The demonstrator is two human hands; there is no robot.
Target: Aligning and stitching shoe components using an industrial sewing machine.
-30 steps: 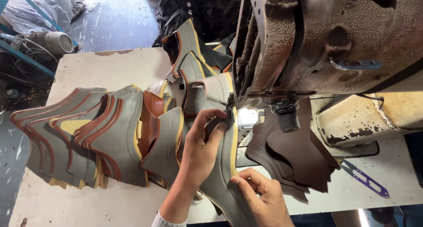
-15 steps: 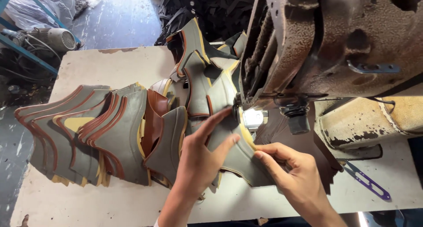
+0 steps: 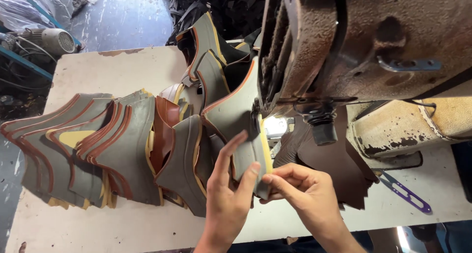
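My left hand (image 3: 227, 194) and my right hand (image 3: 301, 194) both hold one grey shoe-upper piece (image 3: 241, 130) with an orange edge and a yellow lining. The left fingers press its grey face; the right fingertips pinch its lower edge. The piece's top end lies under the needle area (image 3: 269, 125) of a worn, rusty sewing machine (image 3: 354, 51), lit by a small lamp. More sewn grey pieces (image 3: 211, 56) trail away behind the machine.
A fanned stack of grey, orange-trimmed pieces (image 3: 88, 145) lies on the left of the pale table (image 3: 118, 66). Dark brown leather pieces (image 3: 339, 169) sit under the machine arm. Purple thread snips (image 3: 405, 194) lie at the right. A motor (image 3: 56, 39) stands on the floor.
The grey piece has shifted up and toward the needle. My right hand moved left to pinch its lower edge, and my left hand slid down along its face.
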